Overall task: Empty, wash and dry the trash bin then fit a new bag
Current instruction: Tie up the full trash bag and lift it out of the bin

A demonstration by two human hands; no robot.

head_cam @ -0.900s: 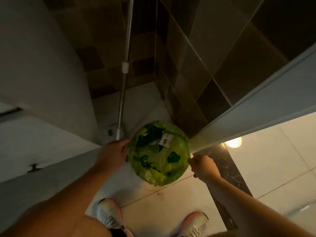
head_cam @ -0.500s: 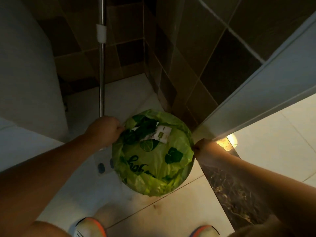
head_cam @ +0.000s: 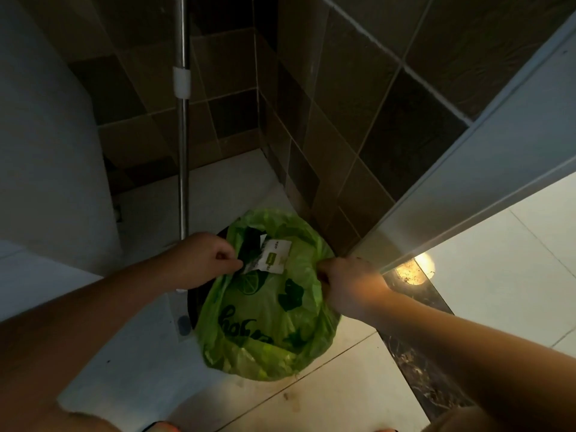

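Item logged: green bag (head_cam: pixel 268 310) lining dark bin (head_cam: pixel 194 302). My left hand (head_cam: pixel 202 260) and right hand (head_cam: pixel 349 283) each pinched its rim in curled fingers, the white label (head_cam: pixel 276 255) just beyond my left fingertips.

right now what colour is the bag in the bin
Light green with dark green leaf and citrus prints, best seen in the head view: the bag.

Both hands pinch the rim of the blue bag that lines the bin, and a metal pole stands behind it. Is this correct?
Not quite: the bag is green, not blue, as the head view shows. The left hand and right hand do pinch its rim, and the metal pole stands behind the bin.
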